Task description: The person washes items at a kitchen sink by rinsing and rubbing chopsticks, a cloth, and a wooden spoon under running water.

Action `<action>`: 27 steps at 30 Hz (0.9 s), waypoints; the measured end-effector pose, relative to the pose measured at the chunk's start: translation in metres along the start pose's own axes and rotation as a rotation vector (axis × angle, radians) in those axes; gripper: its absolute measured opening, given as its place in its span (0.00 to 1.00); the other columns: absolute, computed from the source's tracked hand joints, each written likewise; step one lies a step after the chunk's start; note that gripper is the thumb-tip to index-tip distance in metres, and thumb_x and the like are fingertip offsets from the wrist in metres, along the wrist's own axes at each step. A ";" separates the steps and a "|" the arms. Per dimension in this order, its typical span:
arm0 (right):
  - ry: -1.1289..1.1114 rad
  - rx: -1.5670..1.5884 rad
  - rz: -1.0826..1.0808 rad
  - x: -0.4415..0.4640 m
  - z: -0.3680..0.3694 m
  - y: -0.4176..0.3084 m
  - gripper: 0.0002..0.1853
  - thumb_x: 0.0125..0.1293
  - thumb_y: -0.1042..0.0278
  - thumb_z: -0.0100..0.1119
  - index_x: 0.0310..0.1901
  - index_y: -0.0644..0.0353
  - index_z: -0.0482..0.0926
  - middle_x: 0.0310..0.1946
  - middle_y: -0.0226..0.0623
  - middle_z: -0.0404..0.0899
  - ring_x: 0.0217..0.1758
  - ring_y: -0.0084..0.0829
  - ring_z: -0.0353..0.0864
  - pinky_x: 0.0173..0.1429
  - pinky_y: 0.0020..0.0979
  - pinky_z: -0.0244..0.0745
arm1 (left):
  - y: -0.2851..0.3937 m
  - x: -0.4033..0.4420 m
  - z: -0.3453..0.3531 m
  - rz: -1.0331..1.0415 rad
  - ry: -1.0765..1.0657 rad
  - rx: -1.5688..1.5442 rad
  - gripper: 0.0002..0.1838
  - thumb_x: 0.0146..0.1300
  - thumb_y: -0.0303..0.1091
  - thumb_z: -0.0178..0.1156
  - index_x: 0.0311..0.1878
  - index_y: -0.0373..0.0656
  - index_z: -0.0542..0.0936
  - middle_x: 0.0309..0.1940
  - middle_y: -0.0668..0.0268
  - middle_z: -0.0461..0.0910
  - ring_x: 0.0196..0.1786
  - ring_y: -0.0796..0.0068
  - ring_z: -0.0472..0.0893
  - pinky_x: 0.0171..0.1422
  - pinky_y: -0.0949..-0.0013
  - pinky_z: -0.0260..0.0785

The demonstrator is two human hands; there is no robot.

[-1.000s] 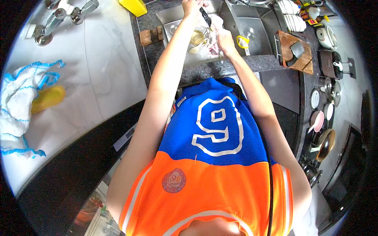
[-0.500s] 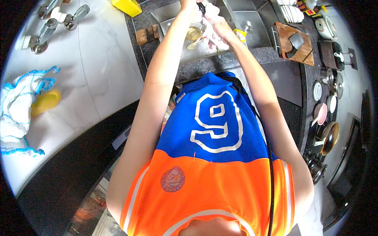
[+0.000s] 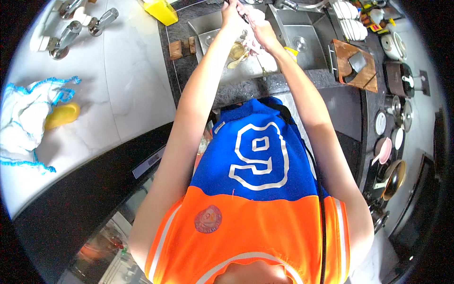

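Both hands are over the left basin of the steel sink [image 3: 198, 28], at the top of the view. My left hand [image 3: 231, 15] is closed, with a narrow black object [image 3: 244, 19] showing at its fingers; its kind I cannot make out. My right hand [image 3: 263, 32] is closed on a pale pink-and-white, limp thing [image 3: 255, 15], too blurred to tell whether meat or cloth. More of it hangs down between the hands. Below them in the basin are a yellowish round bowl [image 3: 237, 50] and a pale spoon-like piece [image 3: 235, 62].
Right of the hands lie a yellow item [image 3: 291, 53] and a second basin [image 3: 307, 31]. A cutting board [image 3: 352, 66] with a cleaver [image 3: 357, 61] is farther right, below stacked white dishes [image 3: 350, 21]. Left are wooden blocks [image 3: 175, 49], a yellow container [image 3: 161, 10] and a blue-edged cloth [image 3: 23, 113].
The view has shifted, so the sink and counter appear lower. My hands have moved up relative to the basin, lifting the pink-and-white thing, and less of it lies in the basin.
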State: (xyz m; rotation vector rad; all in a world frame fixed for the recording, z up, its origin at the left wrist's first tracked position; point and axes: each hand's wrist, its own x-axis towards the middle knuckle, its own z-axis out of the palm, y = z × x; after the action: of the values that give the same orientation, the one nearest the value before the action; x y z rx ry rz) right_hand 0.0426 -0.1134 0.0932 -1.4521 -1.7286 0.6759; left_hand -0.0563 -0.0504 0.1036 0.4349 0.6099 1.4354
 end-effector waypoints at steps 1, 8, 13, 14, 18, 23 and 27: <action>0.039 0.231 0.199 -0.003 0.000 -0.010 0.20 0.64 0.55 0.46 0.44 0.67 0.73 0.32 0.43 0.77 0.39 0.35 0.77 0.45 0.34 0.69 | 0.012 -0.016 0.009 -0.092 0.008 -0.079 0.17 0.65 0.45 0.48 0.20 0.52 0.63 0.11 0.77 0.56 0.13 0.83 0.56 0.16 0.77 0.48; 0.017 0.613 0.495 0.010 0.031 0.020 0.13 0.63 0.60 0.50 0.32 0.63 0.75 0.21 0.35 0.74 0.23 0.29 0.74 0.27 0.32 0.70 | 0.027 -0.052 -0.018 0.264 0.083 0.083 0.12 0.68 0.43 0.40 0.31 0.49 0.61 0.18 0.74 0.56 0.19 0.81 0.58 0.22 0.74 0.57; -0.096 0.883 0.667 0.002 0.062 -0.015 0.09 0.63 0.69 0.44 0.36 0.62 0.74 0.24 0.32 0.72 0.21 0.23 0.68 0.20 0.29 0.63 | 0.068 -0.076 -0.035 0.333 0.179 0.022 0.11 0.68 0.41 0.41 0.32 0.47 0.60 0.17 0.74 0.56 0.16 0.84 0.55 0.17 0.77 0.49; -0.150 0.909 0.678 -0.002 0.074 -0.018 0.10 0.62 0.69 0.43 0.38 0.61 0.75 0.26 0.34 0.73 0.25 0.24 0.71 0.21 0.29 0.67 | 0.076 -0.082 -0.035 0.331 0.201 0.017 0.11 0.68 0.41 0.42 0.33 0.46 0.60 0.17 0.74 0.56 0.15 0.84 0.56 0.17 0.78 0.49; -0.540 1.364 0.703 -0.031 0.195 0.008 0.19 0.66 0.57 0.40 0.53 0.59 0.67 0.52 0.39 0.69 0.52 0.31 0.72 0.58 0.34 0.67 | 0.092 -0.102 -0.076 0.254 0.228 -0.069 0.10 0.66 0.40 0.46 0.38 0.43 0.64 0.18 0.73 0.58 0.16 0.84 0.57 0.16 0.79 0.51; -0.686 1.602 0.875 -0.083 0.269 -0.020 0.17 0.65 0.59 0.41 0.50 0.60 0.68 0.48 0.38 0.69 0.48 0.30 0.71 0.54 0.33 0.67 | 0.099 -0.130 -0.095 0.306 0.311 -0.057 0.08 0.65 0.37 0.45 0.33 0.43 0.64 0.16 0.73 0.58 0.15 0.84 0.56 0.16 0.78 0.47; -0.787 1.545 0.922 -0.101 0.280 -0.022 0.16 0.64 0.60 0.42 0.47 0.61 0.69 0.44 0.37 0.70 0.45 0.30 0.71 0.51 0.32 0.67 | 0.103 -0.153 -0.099 0.320 0.441 0.036 0.09 0.66 0.36 0.44 0.32 0.42 0.63 0.16 0.72 0.58 0.14 0.82 0.56 0.16 0.77 0.47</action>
State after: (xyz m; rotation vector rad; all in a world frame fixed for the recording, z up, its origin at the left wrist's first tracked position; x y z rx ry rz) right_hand -0.1938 -0.1950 -0.0703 -0.6576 -0.2940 2.5233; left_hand -0.2032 -0.2001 0.1100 0.2486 0.9522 1.8492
